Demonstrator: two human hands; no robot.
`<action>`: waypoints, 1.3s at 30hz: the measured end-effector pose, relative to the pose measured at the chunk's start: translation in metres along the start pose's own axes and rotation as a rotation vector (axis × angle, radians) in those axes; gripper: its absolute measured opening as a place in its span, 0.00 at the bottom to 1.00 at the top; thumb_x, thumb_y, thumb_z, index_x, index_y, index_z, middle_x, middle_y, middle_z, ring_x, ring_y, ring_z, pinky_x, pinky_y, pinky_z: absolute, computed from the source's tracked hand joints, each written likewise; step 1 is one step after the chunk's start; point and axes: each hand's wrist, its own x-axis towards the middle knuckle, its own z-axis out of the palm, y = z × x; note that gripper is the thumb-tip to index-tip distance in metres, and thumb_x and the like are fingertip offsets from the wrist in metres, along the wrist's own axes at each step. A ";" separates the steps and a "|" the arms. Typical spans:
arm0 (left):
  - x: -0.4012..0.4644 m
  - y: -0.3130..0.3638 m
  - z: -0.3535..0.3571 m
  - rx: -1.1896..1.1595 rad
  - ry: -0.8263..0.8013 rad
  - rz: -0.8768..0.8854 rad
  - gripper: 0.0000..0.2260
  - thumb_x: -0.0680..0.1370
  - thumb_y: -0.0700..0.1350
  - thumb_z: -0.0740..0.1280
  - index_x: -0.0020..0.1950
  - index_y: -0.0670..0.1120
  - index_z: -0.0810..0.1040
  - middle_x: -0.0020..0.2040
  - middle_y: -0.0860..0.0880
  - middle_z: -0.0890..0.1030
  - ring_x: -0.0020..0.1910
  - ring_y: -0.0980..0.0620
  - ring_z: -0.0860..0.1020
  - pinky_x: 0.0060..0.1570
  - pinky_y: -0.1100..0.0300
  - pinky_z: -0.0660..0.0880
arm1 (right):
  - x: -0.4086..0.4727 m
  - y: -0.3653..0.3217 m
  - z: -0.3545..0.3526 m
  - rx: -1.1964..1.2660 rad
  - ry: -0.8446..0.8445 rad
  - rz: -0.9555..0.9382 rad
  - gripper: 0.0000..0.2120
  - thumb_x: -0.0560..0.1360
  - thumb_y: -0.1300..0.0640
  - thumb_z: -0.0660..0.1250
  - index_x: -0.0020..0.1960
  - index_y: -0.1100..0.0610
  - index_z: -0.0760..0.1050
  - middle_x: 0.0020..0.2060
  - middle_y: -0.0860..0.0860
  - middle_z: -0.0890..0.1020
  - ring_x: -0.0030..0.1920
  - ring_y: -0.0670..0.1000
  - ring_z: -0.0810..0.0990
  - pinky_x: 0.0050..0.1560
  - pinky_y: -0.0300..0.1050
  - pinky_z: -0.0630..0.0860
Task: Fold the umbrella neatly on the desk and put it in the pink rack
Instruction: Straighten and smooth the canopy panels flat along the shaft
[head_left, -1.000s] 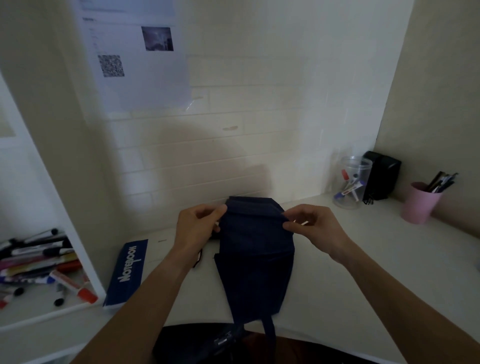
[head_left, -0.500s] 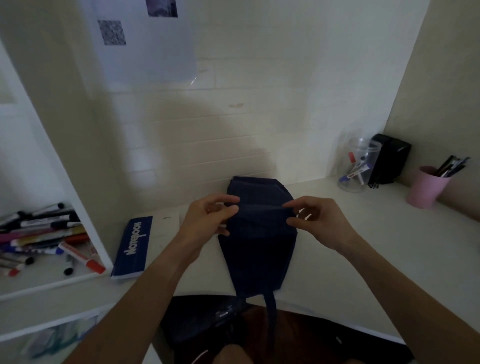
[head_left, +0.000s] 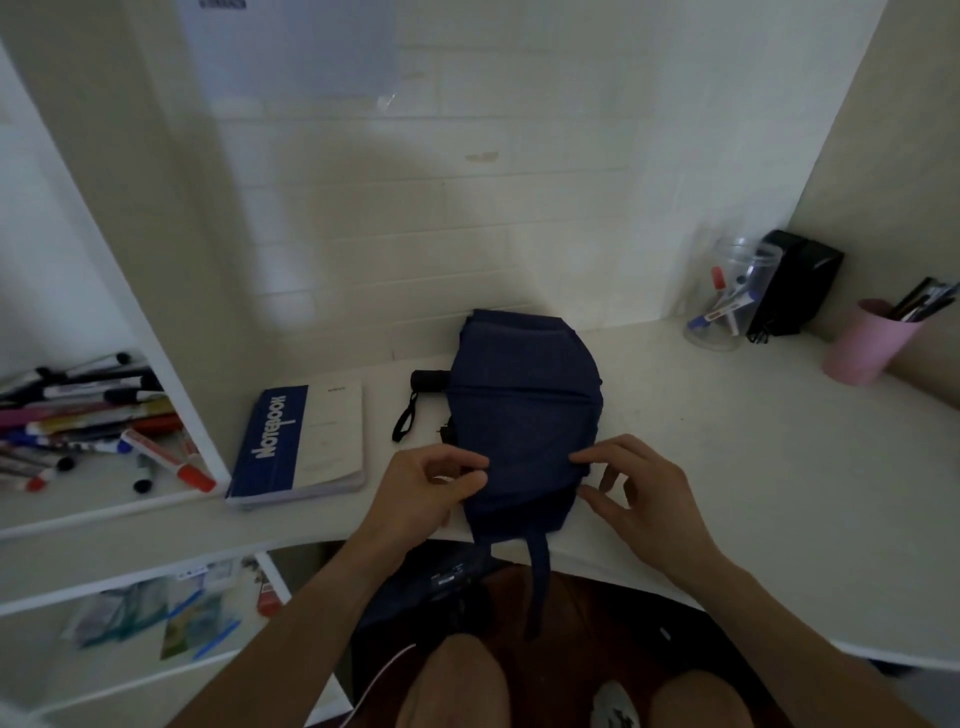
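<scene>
In the head view we see the dark blue umbrella (head_left: 524, 415) lying flat on the white surface (head_left: 727, 467), near its front edge, with its black handle (head_left: 428, 380) pointing left toward a blue notebook (head_left: 298, 441). Our left hand (head_left: 415, 493) pinches the left edge of the fabric with curled fingers (head_left: 467, 486), and our right hand (head_left: 644, 493) pinches the right edge between forefinger and thumb. A pink cup (head_left: 865, 343) with pens stands well apart at the far right.

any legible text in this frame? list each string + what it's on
"NOTEBOOK": white capitals running along the blue band of the notebook cover, left of the umbrella.
Small print on the notebook's pale half: too small to read.
Sheet of paper taped to the wall: dark line at its top edge, blurred, unreadable.
Labels on the markers in the clear jar and on the shelf markers: too small to read.
</scene>
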 end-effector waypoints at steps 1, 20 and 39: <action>-0.001 -0.001 0.001 0.009 -0.002 0.000 0.06 0.75 0.39 0.76 0.49 0.49 0.88 0.45 0.47 0.86 0.39 0.53 0.84 0.35 0.67 0.76 | -0.001 0.000 0.001 0.006 0.016 -0.001 0.18 0.71 0.62 0.77 0.57 0.49 0.81 0.49 0.43 0.81 0.41 0.41 0.79 0.39 0.27 0.71; -0.008 -0.023 -0.008 0.263 -0.037 0.051 0.06 0.74 0.48 0.77 0.50 0.56 0.86 0.38 0.50 0.85 0.39 0.56 0.83 0.44 0.62 0.81 | -0.019 0.015 0.004 -0.109 -0.187 -0.020 0.09 0.71 0.58 0.77 0.44 0.45 0.81 0.46 0.40 0.77 0.44 0.39 0.77 0.45 0.25 0.69; 0.024 -0.020 -0.003 0.870 0.072 0.639 0.12 0.80 0.55 0.67 0.56 0.51 0.83 0.50 0.53 0.80 0.49 0.58 0.76 0.50 0.65 0.72 | 0.017 0.020 0.028 -0.380 -0.447 -0.129 0.30 0.79 0.34 0.56 0.75 0.48 0.69 0.75 0.50 0.68 0.75 0.53 0.65 0.73 0.52 0.68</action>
